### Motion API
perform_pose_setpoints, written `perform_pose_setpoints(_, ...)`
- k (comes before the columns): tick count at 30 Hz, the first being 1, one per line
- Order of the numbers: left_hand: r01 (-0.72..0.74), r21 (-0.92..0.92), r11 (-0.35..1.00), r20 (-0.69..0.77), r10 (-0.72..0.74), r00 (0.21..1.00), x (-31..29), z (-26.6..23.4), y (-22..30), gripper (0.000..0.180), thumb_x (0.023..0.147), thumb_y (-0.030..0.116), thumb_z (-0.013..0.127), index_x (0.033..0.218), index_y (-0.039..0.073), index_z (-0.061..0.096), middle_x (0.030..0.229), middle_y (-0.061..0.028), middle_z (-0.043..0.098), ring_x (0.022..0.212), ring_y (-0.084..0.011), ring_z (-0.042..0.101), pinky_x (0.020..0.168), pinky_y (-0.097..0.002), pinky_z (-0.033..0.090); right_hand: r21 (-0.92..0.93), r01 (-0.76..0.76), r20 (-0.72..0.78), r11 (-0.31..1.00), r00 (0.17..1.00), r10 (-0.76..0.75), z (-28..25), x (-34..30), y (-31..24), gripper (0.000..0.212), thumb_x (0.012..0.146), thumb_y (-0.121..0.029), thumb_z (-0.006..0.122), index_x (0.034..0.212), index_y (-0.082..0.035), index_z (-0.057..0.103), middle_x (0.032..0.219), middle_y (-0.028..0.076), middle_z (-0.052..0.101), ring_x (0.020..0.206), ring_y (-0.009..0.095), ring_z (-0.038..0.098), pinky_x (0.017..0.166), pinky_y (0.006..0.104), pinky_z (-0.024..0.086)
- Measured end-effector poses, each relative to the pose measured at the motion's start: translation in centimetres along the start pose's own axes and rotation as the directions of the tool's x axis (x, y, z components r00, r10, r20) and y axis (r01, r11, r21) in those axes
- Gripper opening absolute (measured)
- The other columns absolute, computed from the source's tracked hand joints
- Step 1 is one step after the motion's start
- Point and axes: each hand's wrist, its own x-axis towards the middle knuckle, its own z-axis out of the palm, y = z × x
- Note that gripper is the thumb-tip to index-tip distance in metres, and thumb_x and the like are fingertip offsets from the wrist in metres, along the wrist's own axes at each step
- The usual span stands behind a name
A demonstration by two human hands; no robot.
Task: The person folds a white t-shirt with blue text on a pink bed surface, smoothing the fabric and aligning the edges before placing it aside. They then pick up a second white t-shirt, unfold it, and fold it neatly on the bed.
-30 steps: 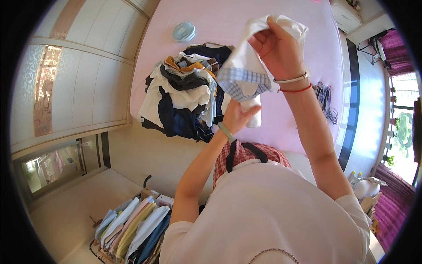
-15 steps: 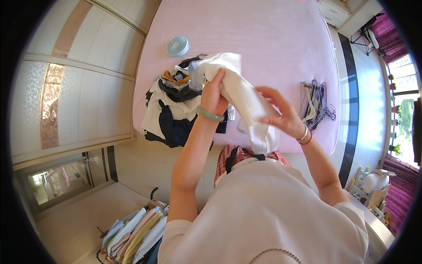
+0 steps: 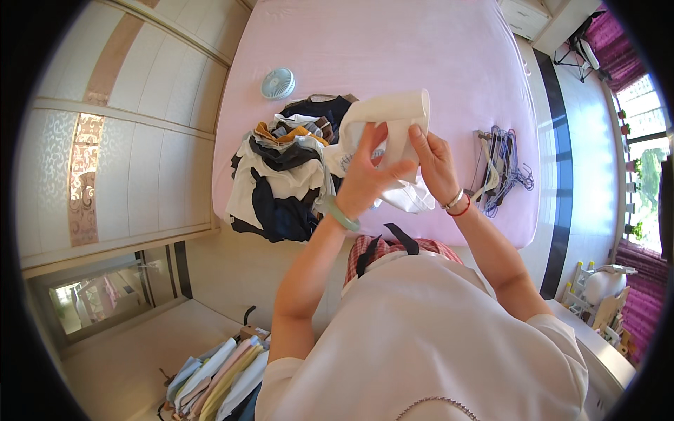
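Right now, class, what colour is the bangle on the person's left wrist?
The bangle is pale green, showing best in the head view.

On the bed (image 3: 449,49): clothes pile (image 3: 284,179) left, hangers (image 3: 497,168) right, fan (image 3: 278,83) behind the pile

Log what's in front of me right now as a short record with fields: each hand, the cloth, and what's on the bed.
left hand: at the cloth, fingers spread, slightly blurred
right hand: thumb on the cloth, gripping it
cloth: white garment, raised and bent over
bed: pink cover
left on bed: mixed clothes pile, pale blue round fan beyond it
right on bed: bunched hangers
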Motion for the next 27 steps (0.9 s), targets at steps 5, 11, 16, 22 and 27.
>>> perform_pose_setpoints(5,0.092,0.241,0.966,-0.154,-0.056,0.986,-0.1,-1.1,-3.5,0.037,0.089,0.012,0.063,0.124,0.002,0.055,0.106,-0.0151,0.066,0.092,-0.0174,0.064,0.079,-0.0281,0.05,-0.241,0.15,0.035,0.959,0.989,-0.146,-0.7,0.7,-3.5,0.05,0.099,-0.041,0.049,0.086,0.005,0.061,0.064,0.001,0.05,0.064,0.005,0.04,0.052,0.0263,0.037)
perform_pose_setpoints(11,0.207,-0.104,0.973,-0.289,-0.229,0.93,1.2,-5.3,-6.9,0.017,0.089,0.009,0.056,0.101,0.001,0.066,0.084,-0.007,0.067,0.069,-0.0138,0.064,0.065,-0.0262,0.052,0.153,0.037,-0.262,0.988,0.965,0.005,-4.7,2.6,-1.2,0.043,0.099,-0.041,0.051,0.069,-0.011,0.054,0.065,-0.012,0.039,0.06,0.0,0.03,0.051,0.0205,0.023)
perform_pose_setpoints(16,0.156,-0.486,0.86,-0.299,-0.332,0.895,1.9,-6.0,-5.3,0.016,0.09,0.008,0.052,0.104,0.004,0.059,0.095,-0.004,0.064,0.085,-0.0131,0.062,0.075,-0.0288,0.053,-0.173,0.049,-0.411,0.984,0.904,-0.117,-10.3,4.6,-2.4,0.05,0.096,-0.046,0.055,0.061,-0.012,0.046,0.06,-0.011,0.032,0.057,0.003,0.026,0.05,0.0232,0.02)
perform_pose_setpoints(22,-0.028,0.685,0.728,-0.174,0.201,0.964,2.9,-3.5,-2.9,0.038,0.079,0.027,0.076,0.106,0.003,0.065,0.096,-0.0139,0.068,0.082,-0.0258,0.065,0.075,-0.0315,0.051,-0.26,-0.047,-0.597,0.964,0.793,-0.123,-14.3,6.8,0.4,0.05,0.095,-0.041,0.058,0.06,-0.007,0.045,0.056,-0.005,0.033,0.058,0.005,0.029,0.051,0.0258,0.024)
perform_pose_setpoints(27,0.012,0.048,0.999,-0.572,0.018,0.82,5.8,-5.6,-3.2,0.032,0.085,0.027,0.07,0.094,-0.004,0.068,0.08,-0.0071,0.069,0.069,-0.0126,0.059,0.065,-0.0295,0.047,-0.812,0.029,-0.314,0.583,0.819,-0.479,-12.9,3.9,0.6,0.021,0.089,-0.018,0.065,0.076,-0.002,0.059,0.07,0.008,0.058,0.062,0.02,0.049,0.06,0.0301,0.04)
